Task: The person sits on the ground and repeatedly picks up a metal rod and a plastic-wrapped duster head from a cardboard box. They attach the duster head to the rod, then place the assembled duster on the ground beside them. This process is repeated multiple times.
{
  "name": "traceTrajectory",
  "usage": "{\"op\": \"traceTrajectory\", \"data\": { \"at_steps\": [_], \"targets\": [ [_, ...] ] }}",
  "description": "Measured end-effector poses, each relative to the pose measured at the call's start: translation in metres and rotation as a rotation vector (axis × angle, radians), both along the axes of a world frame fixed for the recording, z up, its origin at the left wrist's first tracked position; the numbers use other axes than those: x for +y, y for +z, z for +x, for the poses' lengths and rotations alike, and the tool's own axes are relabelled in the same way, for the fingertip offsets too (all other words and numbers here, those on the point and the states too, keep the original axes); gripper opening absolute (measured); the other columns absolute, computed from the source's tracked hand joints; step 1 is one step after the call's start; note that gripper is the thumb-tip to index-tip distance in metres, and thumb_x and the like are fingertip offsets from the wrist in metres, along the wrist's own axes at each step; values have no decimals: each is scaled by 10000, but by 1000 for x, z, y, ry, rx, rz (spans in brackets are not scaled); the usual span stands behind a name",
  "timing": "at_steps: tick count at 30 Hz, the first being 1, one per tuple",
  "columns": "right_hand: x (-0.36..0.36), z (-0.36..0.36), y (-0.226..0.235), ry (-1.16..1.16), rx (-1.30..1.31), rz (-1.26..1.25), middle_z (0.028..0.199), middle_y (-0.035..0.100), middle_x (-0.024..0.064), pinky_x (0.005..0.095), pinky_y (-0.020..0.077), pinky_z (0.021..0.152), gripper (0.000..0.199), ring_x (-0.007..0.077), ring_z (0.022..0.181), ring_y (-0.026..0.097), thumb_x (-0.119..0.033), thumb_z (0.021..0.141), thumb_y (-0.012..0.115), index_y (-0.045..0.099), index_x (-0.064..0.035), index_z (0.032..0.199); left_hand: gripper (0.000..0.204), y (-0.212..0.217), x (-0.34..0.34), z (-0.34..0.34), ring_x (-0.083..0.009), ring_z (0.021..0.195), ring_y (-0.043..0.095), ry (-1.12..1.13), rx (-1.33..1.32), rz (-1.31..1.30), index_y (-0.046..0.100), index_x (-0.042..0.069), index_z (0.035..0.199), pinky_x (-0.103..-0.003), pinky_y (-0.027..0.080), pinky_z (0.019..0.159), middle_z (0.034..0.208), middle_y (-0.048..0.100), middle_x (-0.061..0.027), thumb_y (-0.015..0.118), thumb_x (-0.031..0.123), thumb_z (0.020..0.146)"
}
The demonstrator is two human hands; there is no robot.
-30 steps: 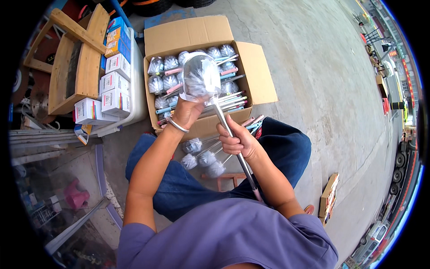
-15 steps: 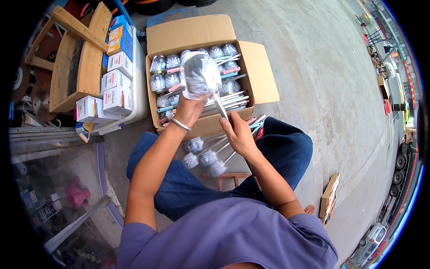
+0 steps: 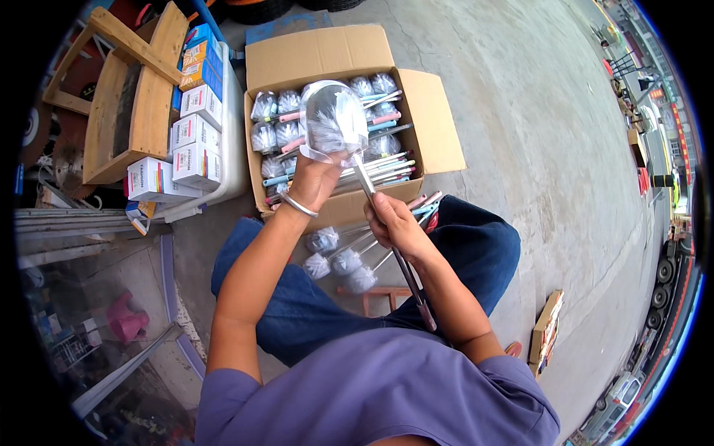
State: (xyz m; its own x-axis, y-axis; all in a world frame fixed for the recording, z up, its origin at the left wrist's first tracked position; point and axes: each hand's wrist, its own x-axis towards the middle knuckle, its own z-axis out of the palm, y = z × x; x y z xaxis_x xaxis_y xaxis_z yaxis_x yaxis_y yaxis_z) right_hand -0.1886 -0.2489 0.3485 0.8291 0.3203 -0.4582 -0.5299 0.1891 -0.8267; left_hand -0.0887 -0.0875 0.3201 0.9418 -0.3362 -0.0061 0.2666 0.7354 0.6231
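Right hand (image 3: 394, 223) slid down the brush (image 3: 335, 119); left hand (image 3: 316, 178) grips its bag.

I sit on a bare grey concrete floor (image 3: 535, 126) in bright daylight. At my upper left stands a plain wooden frame of pale planks (image 3: 134, 97), and beside it a white plastic crate (image 3: 227, 149) carries a stack of small white, orange and blue cardboard boxes (image 3: 195, 126). Grey metal bars (image 3: 82, 223) lie along my left. Black tyres (image 3: 662, 286) line the far right edge, near a flat brown cardboard packet (image 3: 547, 331) on the floor.
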Motion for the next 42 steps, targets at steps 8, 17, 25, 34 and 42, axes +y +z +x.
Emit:
{"op": "traceTrajectory", "data": {
  "at_steps": [8, 17, 25, 34, 42],
  "targets": [
    [-31, -36, -15, 84, -280, -720, 605, 538, 106, 324, 432, 502, 301, 215, 515, 555, -290, 882, 584, 490, -25, 990, 370, -8, 24, 25, -218, 993, 576, 158, 119, 7, 522, 53, 1128, -395, 486, 860, 1057, 593, -78, 555, -52, 775],
    [-81, -107, 15, 108, 87, -200, 545, 438, 28, 230, 363, 403, 287, 91, 420, 404, -280, 952, 484, 551, -6, 1003, 316, 15, 41, 31, -237, 1003, 575, 105, 88, -96, 538, 23, 1105, -456, 460, 949, 1069, 594, -100, 568, -27, 795],
    [-63, -112, 15, 171, -368, -1139, 615, 489, 178, 388, 407, 524, 407, 313, 520, 506, -347, 972, 396, 453, 2, 769, 366, 17, 35, 22, -236, 998, 578, 126, 28, -1, 511, 6, 1136, -463, 460, 956, 1094, 583, -101, 600, 23, 782],
    [-65, -133, 7, 194, 529, 575, 497, 274, -36, 190, 216, 286, 499, 47, 345, 252, -517, 947, 351, 332, -117, 650, 441, 28, 34, 20, -228, 978, 578, 37, 55, -106, 494, 35, 1176, -469, 459, 966, 1061, 565, -82, 631, -4, 759],
    [-63, -125, 5, 241, 427, 355, 491, 365, -18, 215, 309, 343, 509, 62, 386, 348, -497, 961, 337, 409, -85, 671, 562, 18, 42, 25, -279, 1091, 550, 14, -19, -105, 408, -6, 1261, -461, 415, 1020, 1185, 538, -161, 676, 47, 770]
  ]
}}
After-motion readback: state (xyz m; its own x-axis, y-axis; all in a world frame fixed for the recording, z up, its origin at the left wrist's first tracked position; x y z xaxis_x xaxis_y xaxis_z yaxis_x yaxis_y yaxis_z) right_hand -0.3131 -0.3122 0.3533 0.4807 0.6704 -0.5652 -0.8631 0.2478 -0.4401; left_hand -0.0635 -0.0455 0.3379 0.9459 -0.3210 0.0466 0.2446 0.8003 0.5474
